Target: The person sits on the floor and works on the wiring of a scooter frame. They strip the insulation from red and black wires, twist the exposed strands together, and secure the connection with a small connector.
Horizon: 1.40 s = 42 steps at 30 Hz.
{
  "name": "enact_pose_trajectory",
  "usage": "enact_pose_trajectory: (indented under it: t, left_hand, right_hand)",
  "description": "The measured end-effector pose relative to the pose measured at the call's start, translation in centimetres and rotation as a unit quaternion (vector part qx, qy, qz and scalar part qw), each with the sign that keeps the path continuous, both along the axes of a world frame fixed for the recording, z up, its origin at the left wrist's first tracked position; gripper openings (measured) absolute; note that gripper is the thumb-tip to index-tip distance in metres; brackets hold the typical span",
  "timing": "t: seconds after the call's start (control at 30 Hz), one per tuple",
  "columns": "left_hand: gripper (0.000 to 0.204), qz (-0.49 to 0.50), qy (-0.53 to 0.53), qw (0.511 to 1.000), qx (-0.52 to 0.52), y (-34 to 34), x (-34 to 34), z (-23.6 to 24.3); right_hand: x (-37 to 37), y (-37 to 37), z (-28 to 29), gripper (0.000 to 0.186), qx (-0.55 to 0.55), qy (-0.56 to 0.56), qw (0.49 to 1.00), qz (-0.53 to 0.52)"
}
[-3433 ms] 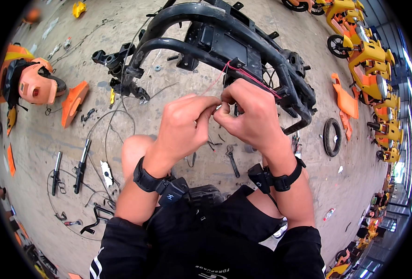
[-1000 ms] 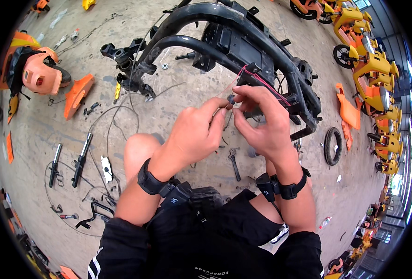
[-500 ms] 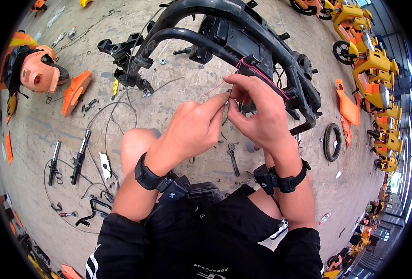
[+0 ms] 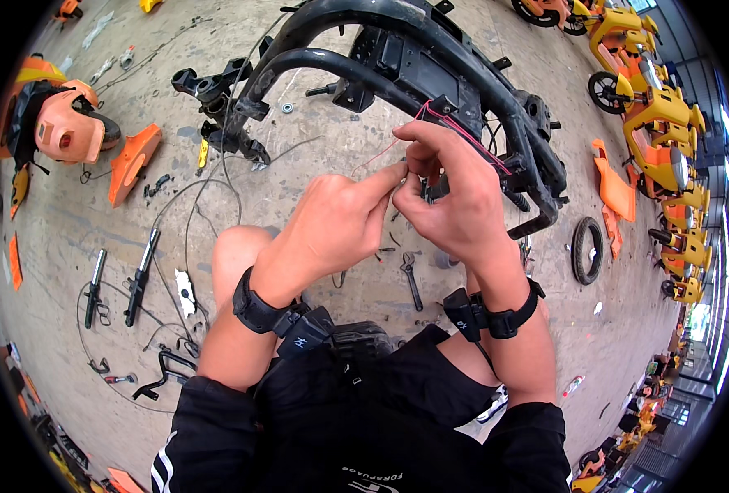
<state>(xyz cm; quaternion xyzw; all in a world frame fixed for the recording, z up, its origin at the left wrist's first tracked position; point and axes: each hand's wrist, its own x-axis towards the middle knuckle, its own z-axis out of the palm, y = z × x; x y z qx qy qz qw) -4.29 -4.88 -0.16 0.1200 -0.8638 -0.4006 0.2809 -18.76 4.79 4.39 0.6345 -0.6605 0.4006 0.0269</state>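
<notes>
Red wire (image 4: pixel 430 115), pinched by both hands

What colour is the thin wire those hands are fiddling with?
The wire is red or pinkish, seen in the head view against the black frame.

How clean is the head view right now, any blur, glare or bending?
Head view: both hands, left hand and right hand, sharp on the red wire; even daylight, soft shadows; fisheye bends the black frame and rim; bright glare at the right edge.

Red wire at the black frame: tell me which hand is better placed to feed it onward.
Probably the right hand: it pinches the red wire nearest the black frame. The left hand only steadies the free end.
</notes>
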Motion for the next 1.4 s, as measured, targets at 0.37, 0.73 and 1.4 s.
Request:
enact_pose_trajectory:
  t: [0.37,0.73,1.4]
  left_hand:
    - [0.033,0.005,0.002,1.0,-0.004,0.2,0.1,0.2]
    - [0.029,0.001,0.005,1.0,-0.008,0.2,0.1,0.1]
    - [0.035,0.006,0.024,1.0,-0.018,0.1,0.1,-0.3]
  right_hand:
    - [0.4,0.0,-0.4,0.053,-0.016,-0.032,0.999,-0.012]
    - [0.2,0.0,-0.6,0.053,-0.017,-0.033,0.999,-0.006]
    - [-0.5,0.7,0.4,0.043,0.003,-0.016,1.0,0.017]
